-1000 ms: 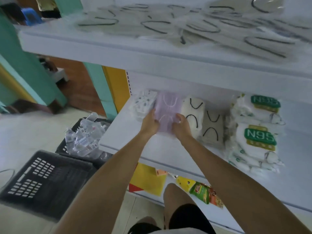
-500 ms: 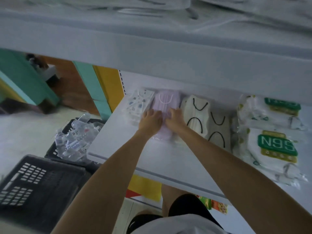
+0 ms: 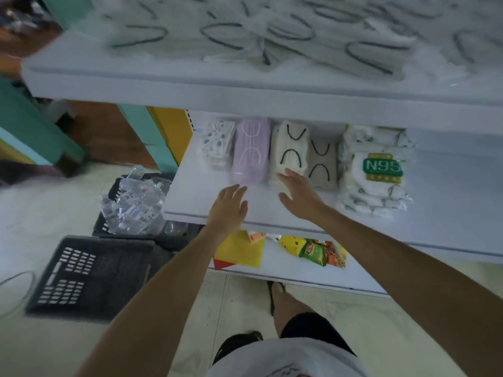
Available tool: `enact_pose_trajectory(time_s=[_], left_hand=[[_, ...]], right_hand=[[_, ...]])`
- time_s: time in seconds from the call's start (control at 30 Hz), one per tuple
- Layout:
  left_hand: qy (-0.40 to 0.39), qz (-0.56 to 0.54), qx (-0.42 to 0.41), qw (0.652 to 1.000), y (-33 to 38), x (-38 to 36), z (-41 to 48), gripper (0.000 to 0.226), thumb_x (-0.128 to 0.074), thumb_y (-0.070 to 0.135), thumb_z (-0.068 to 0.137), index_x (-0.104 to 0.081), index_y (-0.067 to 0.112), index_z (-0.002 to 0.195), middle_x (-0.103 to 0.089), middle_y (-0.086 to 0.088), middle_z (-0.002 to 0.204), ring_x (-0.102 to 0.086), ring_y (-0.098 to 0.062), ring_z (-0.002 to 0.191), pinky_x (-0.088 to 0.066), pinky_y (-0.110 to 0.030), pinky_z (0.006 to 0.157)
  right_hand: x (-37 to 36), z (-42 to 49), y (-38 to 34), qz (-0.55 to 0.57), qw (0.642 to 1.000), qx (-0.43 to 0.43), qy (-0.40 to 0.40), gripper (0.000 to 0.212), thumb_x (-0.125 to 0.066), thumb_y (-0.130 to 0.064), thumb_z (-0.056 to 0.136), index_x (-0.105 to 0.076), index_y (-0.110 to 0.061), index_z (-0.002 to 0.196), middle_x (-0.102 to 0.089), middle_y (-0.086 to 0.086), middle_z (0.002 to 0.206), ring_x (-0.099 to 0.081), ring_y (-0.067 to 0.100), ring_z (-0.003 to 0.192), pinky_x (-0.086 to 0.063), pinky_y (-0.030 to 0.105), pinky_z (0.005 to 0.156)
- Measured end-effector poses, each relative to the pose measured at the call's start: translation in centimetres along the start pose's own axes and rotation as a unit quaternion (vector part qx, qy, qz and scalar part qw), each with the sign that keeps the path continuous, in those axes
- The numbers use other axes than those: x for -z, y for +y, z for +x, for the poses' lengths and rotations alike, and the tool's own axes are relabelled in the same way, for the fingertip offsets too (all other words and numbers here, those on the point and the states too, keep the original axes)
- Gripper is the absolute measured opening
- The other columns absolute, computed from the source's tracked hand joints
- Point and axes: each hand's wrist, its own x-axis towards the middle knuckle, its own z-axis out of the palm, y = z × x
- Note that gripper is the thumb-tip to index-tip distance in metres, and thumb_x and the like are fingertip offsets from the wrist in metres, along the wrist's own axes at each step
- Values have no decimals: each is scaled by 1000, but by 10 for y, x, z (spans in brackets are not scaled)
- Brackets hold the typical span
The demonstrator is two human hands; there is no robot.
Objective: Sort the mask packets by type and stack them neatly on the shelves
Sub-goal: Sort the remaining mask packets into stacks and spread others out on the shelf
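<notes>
Just past L hand [image 3: 228,210] fingers sits purple mask stack [image 3: 250,151]; R hand [image 3: 299,195] at cream stack [image 3: 289,152]; fingers straight, empty.

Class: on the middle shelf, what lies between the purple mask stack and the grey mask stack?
A cream mask stack with black ear loops, seen in the head view between the purple mask stack and grey mask stack.

- Centre left of the frame, I see a white packet [image 3: 216,144] with small blue prints.
- Right of it, the lilac packet [image 3: 250,151] shows pale loops.
- The cream packet [image 3: 290,151] and the grey-beige packet [image 3: 322,164] carry black loops.
- The N95 packets [image 3: 381,167] are white, with a green label lettered in white.
- Along the top, grey masks [image 3: 299,31] have black loops and are blurred.
- Lower left I make out a black crate [image 3: 89,273], and lower centre a yellow sheet [image 3: 241,251].
</notes>
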Motion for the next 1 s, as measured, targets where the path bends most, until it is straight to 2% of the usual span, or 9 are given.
enact_pose_trajectory(time_s=[0.17, 0.27, 0.37, 0.5, 0.6, 0.7, 0.8, 0.9, 1.0], left_hand=[[-41, 24, -68, 997, 36, -6, -52, 47, -36, 24, 101, -29, 11, 146, -27, -7, 153, -20, -22, 141, -19, -30, 113], [-26, 19, -112, 993, 70, -5, -64, 47, -37, 24, 101, -30, 12, 146, -30, -6, 152, -23, -20, 140, -20, -29, 112], [-10, 30, -169, 985, 116, -7, -71, 46, -37, 24, 101, -31, 11, 145, -33, -5, 150, -28, -20, 138, -23, -27, 109], [36, 29, -254, 966, 197, -5, -67, 43, -39, 23, 100, -38, 13, 142, -43, -5, 143, -40, -22, 130, -34, -30, 101], [80, 10, -299, 951, 269, -6, -64, 41, -38, 23, 100, -41, 13, 140, -45, -5, 141, -43, -21, 127, -37, -31, 100], [111, -32, -322, 940, 342, -10, -69, 45, -33, 31, 97, -46, 12, 136, -51, -5, 137, -47, -20, 124, -40, -33, 101], [154, -54, -362, 918, 407, -9, -66, 51, -29, 36, 94, -53, 8, 130, -57, -8, 129, -53, -23, 118, -36, -26, 98], [183, -81, -380, 903, 470, 2, -52, 40, -40, 25, 96, -54, 6, 128, -58, -10, 127, -53, -24, 117, -35, -23, 97], [174, -69, -387, 903, 524, 20, -29, 35, -45, 14, 96, -52, 7, 129, -56, -9, 127, -52, -22, 116, -33, -18, 91]], right_hand=[[27, -75, 5, -51, 997, 41, 36, 51, -39, -26, 100, -25, -14, 147, -17, 4, 156, -15, 20, 143, -15, 31, 115], [50, -115, 10, -57, 994, 61, 74, 48, -40, -26, 99, -32, -15, 145, -28, 5, 152, -25, 21, 140, -18, 30, 113], [75, -154, 23, -50, 989, 86, 113, 43, -45, -24, 97, -43, -12, 139, -41, 10, 145, -37, 27, 134, -27, 35, 113], [125, -206, 46, -52, 977, 98, 180, 39, -46, -22, 97, -50, -12, 134, -49, 9, 139, -44, 25, 129, -22, 16, 105], [170, -248, 72, -71, 962, 110, 240, 41, -42, -30, 96, -52, -12, 133, -51, 8, 137, -46, 25, 127, -30, 25, 104], [215, -290, 110, -61, 951, 82, 293, 41, -43, -27, 97, -49, -13, 135, -48, 6, 140, -41, 23, 130, -25, 21, 104], [252, -324, 156, -60, 940, 40, 334, 40, -43, -24, 99, -44, -17, 138, -44, 3, 143, -36, 20, 133, -23, 19, 105], [288, -345, 200, -45, 931, -1, 363, 40, -42, -24, 99, -43, -17, 139, -44, 3, 143, -34, 21, 133, -24, 23, 105], [326, -352, 237, -12, 917, -35, 397, 39, -42, -23, 99, -44, -16, 137, -45, 4, 141, -36, 23, 132, -27, 28, 105]])
